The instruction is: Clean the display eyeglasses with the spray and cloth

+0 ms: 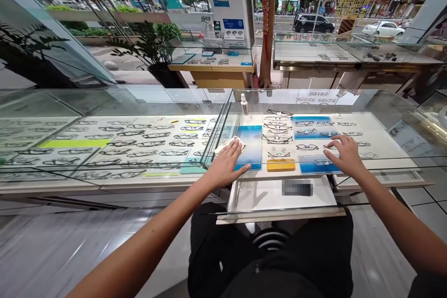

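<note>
My left hand [226, 164] presses a bunched white cloth [220, 146] against the glass display counter [228, 107], its fingers laid over the cloth and its thumb out to the side. Beneath the glass next to it lies a blue card [253, 149]. My right hand [348, 157] is at the glass farther right, fingers bent and apart, with nothing visible in them. Whether its fingertips touch the glass I cannot tell. Below that hand, glasses [324, 163] lie on another blue card [307, 167]. A white spray bottle [244, 106] stands beyond my left hand.
Rows of glasses [150, 143] fill the case on the left. A yellow case [281, 165] lies among the frames ahead. An open drawer [258, 198] juts out over my lap, with a blurred dark object [296, 188] in it. More display cases [314, 51] stand by the window.
</note>
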Action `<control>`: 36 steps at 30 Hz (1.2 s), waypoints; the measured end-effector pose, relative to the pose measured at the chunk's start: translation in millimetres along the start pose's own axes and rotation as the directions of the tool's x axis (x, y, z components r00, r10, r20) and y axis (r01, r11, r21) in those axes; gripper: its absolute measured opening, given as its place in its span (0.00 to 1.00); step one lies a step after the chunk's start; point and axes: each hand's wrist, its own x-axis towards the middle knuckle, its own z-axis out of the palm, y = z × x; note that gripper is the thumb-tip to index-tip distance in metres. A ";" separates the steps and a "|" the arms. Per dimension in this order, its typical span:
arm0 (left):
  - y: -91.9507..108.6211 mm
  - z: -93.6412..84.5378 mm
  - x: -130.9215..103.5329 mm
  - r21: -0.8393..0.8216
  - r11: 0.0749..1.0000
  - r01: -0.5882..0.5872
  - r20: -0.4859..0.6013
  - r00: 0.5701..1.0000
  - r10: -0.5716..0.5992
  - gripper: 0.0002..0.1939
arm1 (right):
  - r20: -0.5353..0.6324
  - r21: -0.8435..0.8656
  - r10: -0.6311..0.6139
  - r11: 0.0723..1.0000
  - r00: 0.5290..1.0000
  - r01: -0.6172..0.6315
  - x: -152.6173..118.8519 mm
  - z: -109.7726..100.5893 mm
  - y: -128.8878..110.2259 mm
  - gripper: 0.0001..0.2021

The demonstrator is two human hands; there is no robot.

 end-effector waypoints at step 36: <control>163.4 24.9 73.6 -0.193 0.896 -0.399 0.054 0.908 0.416 0.60 | 0.099 0.115 0.070 0.990 0.993 -0.082 3.6 20.6 -4.6 0.18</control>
